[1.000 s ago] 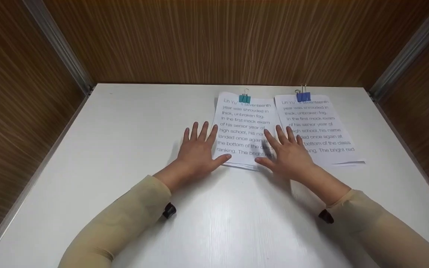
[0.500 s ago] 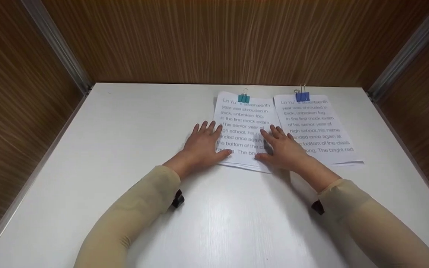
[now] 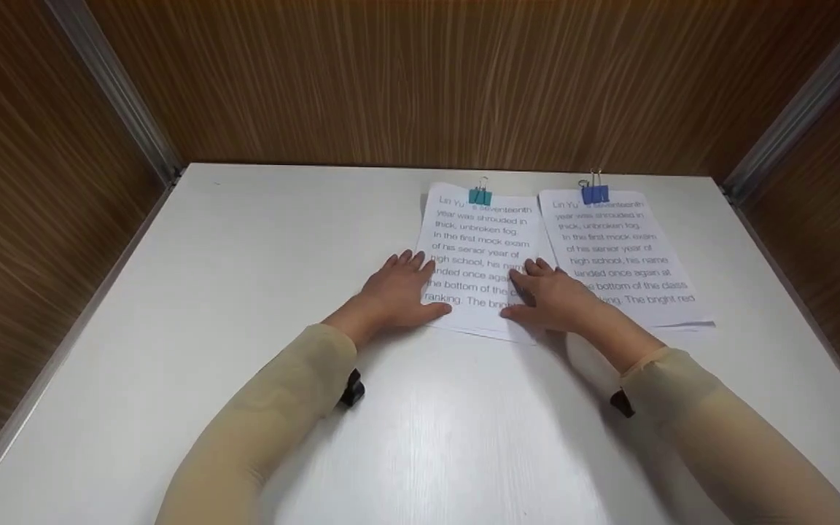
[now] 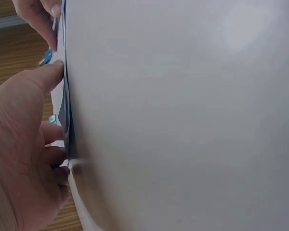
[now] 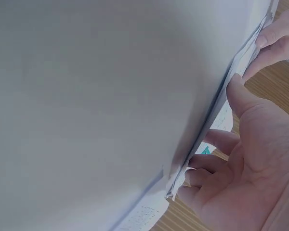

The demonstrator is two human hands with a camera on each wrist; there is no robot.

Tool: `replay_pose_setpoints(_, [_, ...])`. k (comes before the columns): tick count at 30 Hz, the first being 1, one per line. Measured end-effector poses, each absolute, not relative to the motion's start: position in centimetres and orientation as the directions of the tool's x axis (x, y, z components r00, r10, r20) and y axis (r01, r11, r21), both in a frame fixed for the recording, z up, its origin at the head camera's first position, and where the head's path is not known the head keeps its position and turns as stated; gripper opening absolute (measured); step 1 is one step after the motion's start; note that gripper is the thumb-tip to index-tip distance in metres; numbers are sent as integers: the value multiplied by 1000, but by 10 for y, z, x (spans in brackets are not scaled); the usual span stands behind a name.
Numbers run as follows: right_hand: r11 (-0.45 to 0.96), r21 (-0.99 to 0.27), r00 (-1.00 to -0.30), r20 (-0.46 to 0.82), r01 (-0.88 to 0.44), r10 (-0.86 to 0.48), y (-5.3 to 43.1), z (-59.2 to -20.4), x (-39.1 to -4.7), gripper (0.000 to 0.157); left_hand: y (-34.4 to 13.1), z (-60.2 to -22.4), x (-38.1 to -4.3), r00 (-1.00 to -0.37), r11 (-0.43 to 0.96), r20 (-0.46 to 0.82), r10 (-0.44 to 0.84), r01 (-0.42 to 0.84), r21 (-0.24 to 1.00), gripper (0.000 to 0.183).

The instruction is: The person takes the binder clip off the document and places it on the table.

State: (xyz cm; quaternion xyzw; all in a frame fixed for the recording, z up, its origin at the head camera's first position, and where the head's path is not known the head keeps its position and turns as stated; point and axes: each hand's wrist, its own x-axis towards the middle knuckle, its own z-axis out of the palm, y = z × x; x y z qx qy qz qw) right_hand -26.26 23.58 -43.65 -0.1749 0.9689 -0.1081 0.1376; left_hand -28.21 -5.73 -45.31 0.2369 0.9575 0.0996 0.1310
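A stack of printed paper, held at its top by a teal binder clip, lies flat on the white table. My left hand grips the stack's left side with bent fingers; its thumb rests on the sheet near the lower left corner. On the other side my right hand does the same, fingers bent at the right edge and thumb near the lower right. Both wrist views show the left hand and right hand with curled fingers at the paper's edge. The fingertips are partly hidden.
A second printed stack with a blue binder clip lies just right of the first, close by the right hand. Wood-grain panels enclose the white table at the back and both sides.
Spread fingers have bent in against the stack's sides. The left hand moved slightly right and the right hand slightly left. Sheets at the stack's lower edge look more even.
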Motion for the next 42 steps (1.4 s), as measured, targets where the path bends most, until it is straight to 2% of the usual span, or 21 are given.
replay_pose_setpoints(22, [919,-258,-896,-255,-299,-363,236,-431,-259,89,-49,-442,-271,-846,877,-234,479,451,165,97])
replay_pose_setpoints(33, [906,-251,-888,-228,-342,-399,234,-437,-241,87,-51,-440,-249,-847,879,-237,476,465,105,96])
replay_pose_setpoints(42, [899,-245,-883,-218,-363,-416,232,-437,-223,85,-54,-440,-226,-849,881,-237,472,459,110,96])
